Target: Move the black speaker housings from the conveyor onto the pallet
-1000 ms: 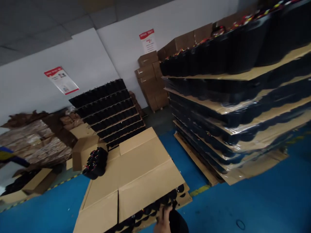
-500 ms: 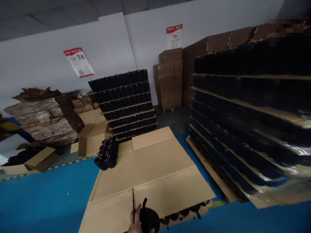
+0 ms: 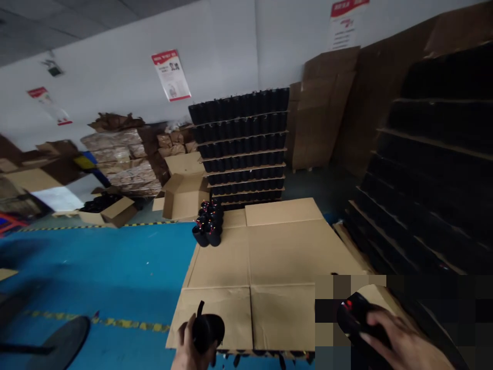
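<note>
We see matt brown cardboard sheets point(image 3: 285, 257), a smooth painted blue floor point(image 3: 96, 272), and matt black plastic-looking cylinders point(image 3: 208, 228).

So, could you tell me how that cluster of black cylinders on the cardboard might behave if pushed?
The cylinders stand upright and look taller than wide, so a push could tip some. They seem round, so fallen ones would probably roll. The cardboard lies flat, so they might slide together.

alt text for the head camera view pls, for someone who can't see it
Each hand holds a black cylindrical item: the left hand grips one, the right hand another, over a flat cardboard sheet carrying a cluster of black cylinders. Behind, a tiered stack of black cylinders stands by the white wall.
</note>
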`<state>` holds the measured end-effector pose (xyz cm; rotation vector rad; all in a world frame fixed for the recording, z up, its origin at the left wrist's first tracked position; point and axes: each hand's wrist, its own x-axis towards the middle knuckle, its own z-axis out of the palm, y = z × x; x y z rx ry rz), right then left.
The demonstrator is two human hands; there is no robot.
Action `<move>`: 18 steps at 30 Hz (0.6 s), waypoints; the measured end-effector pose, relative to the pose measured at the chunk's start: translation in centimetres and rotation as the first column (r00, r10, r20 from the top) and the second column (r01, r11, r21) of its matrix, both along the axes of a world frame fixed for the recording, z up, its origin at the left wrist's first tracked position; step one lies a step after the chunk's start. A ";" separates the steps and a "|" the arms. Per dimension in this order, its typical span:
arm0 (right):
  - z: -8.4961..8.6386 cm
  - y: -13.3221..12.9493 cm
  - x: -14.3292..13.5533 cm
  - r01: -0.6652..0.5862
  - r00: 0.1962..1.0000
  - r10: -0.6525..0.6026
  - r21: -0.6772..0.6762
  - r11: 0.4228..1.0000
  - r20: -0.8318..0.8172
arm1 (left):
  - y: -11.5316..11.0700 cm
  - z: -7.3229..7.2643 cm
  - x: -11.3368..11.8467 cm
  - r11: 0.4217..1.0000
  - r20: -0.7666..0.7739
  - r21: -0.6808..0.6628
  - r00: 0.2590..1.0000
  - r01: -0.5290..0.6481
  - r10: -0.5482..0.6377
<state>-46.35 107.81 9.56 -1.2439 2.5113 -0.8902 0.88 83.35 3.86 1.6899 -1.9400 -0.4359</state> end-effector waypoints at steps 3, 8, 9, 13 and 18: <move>-0.3 -8.5 3.3 -0.234 0.972 0.231 0.144 0.962 0.036 | -1.8 1.0 1.8 1.000 0.013 -0.012 1.000 0.001 -0.001; 0.5 -22.4 11.7 -0.400 0.911 0.412 0.211 0.892 -0.016 | -9.0 1.6 3.3 1.000 0.040 0.002 0.999 0.031 -0.031; 0.5 -24.9 13.4 -0.413 0.903 0.429 0.227 0.882 -0.024 | -11.1 1.4 3.5 0.999 0.043 0.000 0.999 0.034 -0.034; -0.7 -34.2 19.9 -0.430 0.889 0.456 0.285 0.857 -0.029 | -20.4 -0.3 4.1 0.995 0.057 0.034 0.994 0.094 -0.095; -4.0 -44.0 26.2 -0.390 0.903 0.428 0.350 0.852 -0.033 | -30.9 -3.8 3.8 0.992 0.079 0.090 0.992 0.091 -0.098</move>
